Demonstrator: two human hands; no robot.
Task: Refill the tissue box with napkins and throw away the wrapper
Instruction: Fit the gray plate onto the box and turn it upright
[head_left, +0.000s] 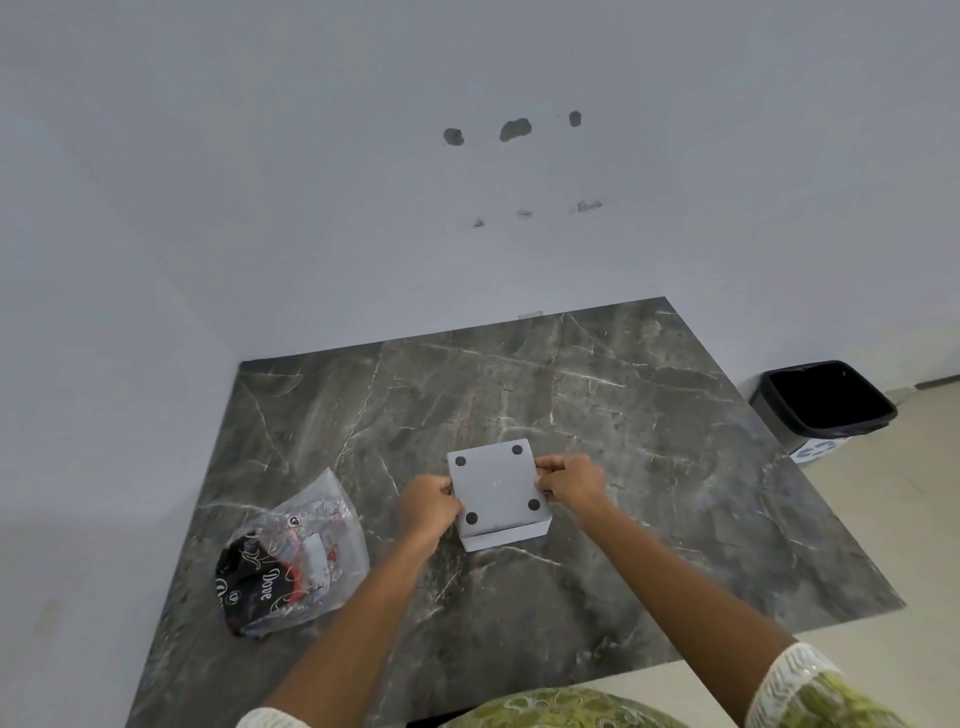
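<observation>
A white square tissue box (496, 491) lies upside down on the dark marble table (649, 441), its base with four black round feet facing up. My left hand (428, 506) grips the box's left edge and my right hand (569, 480) grips its right edge. An empty clear plastic wrapper (293, 558) with black and red print lies crumpled on the table, to the left of my left hand. No napkins are visible.
A black-lined waste bin (826, 402) stands on the floor beyond the table's right edge. White walls close off the table's far and left sides. Bare tabletop surrounds the box.
</observation>
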